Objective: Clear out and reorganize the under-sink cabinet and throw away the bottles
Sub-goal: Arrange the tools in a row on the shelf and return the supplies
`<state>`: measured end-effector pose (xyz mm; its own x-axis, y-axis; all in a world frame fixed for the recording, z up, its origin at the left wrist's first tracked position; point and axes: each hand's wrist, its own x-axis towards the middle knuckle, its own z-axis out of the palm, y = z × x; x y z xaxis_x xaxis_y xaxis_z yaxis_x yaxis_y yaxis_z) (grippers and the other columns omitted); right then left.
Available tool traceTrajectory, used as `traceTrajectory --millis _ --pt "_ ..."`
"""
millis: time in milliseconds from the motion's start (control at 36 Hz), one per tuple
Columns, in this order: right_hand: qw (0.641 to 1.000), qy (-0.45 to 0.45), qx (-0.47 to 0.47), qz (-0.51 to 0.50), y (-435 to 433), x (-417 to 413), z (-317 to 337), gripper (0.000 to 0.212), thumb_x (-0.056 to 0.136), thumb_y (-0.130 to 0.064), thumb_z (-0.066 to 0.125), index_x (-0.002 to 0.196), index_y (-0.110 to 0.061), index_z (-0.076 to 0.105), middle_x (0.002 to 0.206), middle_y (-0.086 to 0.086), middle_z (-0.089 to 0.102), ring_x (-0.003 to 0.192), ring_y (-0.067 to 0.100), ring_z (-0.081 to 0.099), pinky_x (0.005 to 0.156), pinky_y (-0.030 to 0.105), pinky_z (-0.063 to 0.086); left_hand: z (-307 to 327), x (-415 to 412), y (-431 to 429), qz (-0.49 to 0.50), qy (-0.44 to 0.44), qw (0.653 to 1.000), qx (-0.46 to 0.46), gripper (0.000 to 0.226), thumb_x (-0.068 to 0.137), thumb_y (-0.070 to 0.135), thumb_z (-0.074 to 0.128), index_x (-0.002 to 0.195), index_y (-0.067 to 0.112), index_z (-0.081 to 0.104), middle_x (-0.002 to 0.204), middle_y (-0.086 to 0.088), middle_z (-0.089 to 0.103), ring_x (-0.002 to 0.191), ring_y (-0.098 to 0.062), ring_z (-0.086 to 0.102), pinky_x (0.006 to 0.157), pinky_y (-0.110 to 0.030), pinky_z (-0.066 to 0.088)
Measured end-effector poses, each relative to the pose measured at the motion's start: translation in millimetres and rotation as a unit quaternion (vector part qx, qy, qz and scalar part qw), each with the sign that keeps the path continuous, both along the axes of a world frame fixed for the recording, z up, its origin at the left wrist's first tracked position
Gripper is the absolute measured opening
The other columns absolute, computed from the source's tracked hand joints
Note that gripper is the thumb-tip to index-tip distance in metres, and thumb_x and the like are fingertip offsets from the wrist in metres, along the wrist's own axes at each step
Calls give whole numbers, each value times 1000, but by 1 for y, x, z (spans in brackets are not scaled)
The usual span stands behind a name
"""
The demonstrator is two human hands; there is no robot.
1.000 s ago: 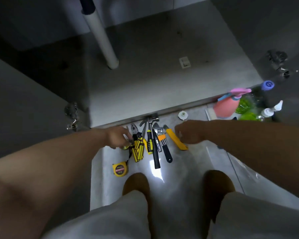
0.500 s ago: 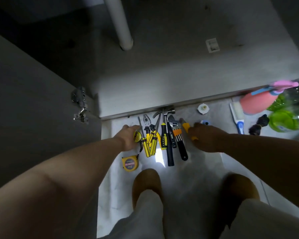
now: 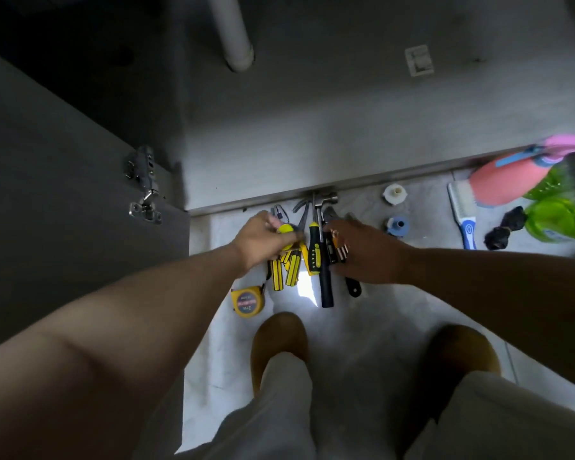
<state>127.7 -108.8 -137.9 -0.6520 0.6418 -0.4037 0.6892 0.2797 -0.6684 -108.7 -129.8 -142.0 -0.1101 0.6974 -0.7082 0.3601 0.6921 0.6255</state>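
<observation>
The forearms are bare down to the left hand [image 3: 263, 242] and the right hand [image 3: 365, 254]. Behind the hands, toward the body, pale grey trousers [image 3: 279, 410] hang over tan, round-toed shoes [image 3: 278, 333].

One cam only: head-worn, wide-angle, aimed fwd and steeply down. It sits above the person's own legs, so trousers and slippers [image 3: 279, 336] fill the bottom edge. Both forearms run in from the lower corners and meet near centre frame, left hand [image 3: 263, 242] and right hand [image 3: 365, 252] over the yellow tools [image 3: 292, 270] on the floor [image 3: 362, 330] — close range, approx arm's reach. The upper half looks into the cabinet floor [image 3: 346, 127] past the pipe [image 3: 233, 34]. The open door [image 3: 63, 194] is at left, and lines bow twd the edges.
</observation>
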Motion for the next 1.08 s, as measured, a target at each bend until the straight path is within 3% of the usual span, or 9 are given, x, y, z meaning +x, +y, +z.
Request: traceTrajectory --millis 83,250,361,444,583,667,778,972,1083 --pt "994 75 -30 -72 14 -11 14 65 80 -43 77 131 -21 43 107 -4 59 94 11 58 74 25 47 20 28 12 -42 -91 994 -41 47 80 48 80 104 13 59 97 -10 77 89 -18 77 82 -35 63" --pt "983 77 89 -140 41 27 43 20 86 -11 67 105 -9 62 90 7 70 79 21 64 69 32 48 45 73 27 -51 -185 981 -28 42 94 54 62 102 13 62 106 -13 76 99 -20 75 84 -30 58" --pt "968 -25 -34 -247 41 97 35 22 83 -16 73 97 -9 57 78 -1 68 68 18 65 63 16 49 44 87 34 -130 -69 989 -12 44 101 44 54 113 3 64 101 -9 75 87 -16 72 81 -31 54" --pt "944 -62 -133 -296 35 147 19 17 86 -10 71 97 -2 61 90 18 75 79 33 72 75 40 58 40 91 44 -257 23 966 -15 31 101 30 58 108 1 66 96 -11 72 84 -19 66 75 -30 50" --pt "937 -145 -186 -256 37 181 8 20 91 -11 62 105 -26 61 83 0 67 61 10 65 51 19 51 30 97 69 -426 146 893 -21 24 100 30 59 106 10 70 98 -5 72 92 -20 69 81 -29 55" --pt "945 -167 -150 -239 34 183 0 24 85 -4 63 100 -22 65 86 2 65 75 21 68 64 26 55 17 105 68 -440 168 882 4 23 99 24 58 113 9 68 119 -10 67 112 -28 63 99 -41 50" --pt "952 -193 -57 -229 23 182 -15 18 82 -11 66 100 -12 66 96 8 70 92 30 68 79 33 53 0 99 50 -414 178 890 68 9 95 17 56 99 21 64 105 -2 69 102 -23 65 96 -38 51" --pt "932 -323 76 -144 17 173 -18 50 72 -16 68 118 -16 46 114 14 45 91 43 62 62 41 46 -10 60 33 -384 243 885 107 14 94 12 59 106 17 56 105 -5 60 91 -24 62 81 -38 54" --pt "956 -255 117 -85 15 145 -15 36 85 -21 57 120 -17 49 115 11 50 93 39 63 67 41 49 -12 34 22 -344 286 893 50 21 92 10 58 112 12 53 111 -14 59 98 -32 60 81 -38 51"
